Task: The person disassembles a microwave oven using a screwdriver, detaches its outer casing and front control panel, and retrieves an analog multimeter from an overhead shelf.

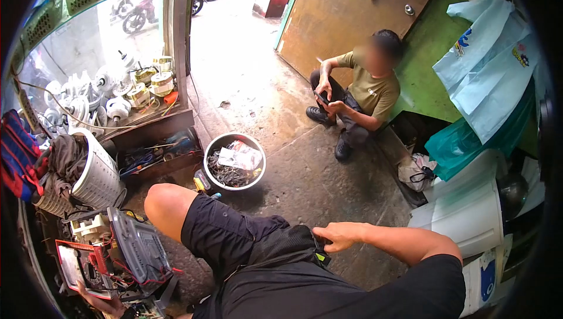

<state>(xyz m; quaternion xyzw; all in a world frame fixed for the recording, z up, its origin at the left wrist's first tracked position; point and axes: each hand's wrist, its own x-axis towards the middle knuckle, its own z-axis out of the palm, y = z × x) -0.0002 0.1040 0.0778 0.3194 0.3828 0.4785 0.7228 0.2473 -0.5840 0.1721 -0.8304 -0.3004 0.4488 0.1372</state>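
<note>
My right hand (338, 237) is at my waist, its fingers curled against the dark fabric of my shorts (296, 242), with a small yellow-green tag beside it. At the lower left, my left hand (97, 301) is near the lower edge of a red-framed panel (76, 263); its fingers are mostly hidden, so I cannot tell its grip. Close to it stand a grey plastic case (139, 248) and a red device with wires (101, 260).
A metal basin (262, 172) holds dark scraps and packets. Beside it lies a yellow-black tool (202, 181). A seated person (369, 93) holds a phone by the wall. White baskets (94, 169), fan motors (138, 93) and a drawer of tools (158, 154) crowd the left.
</note>
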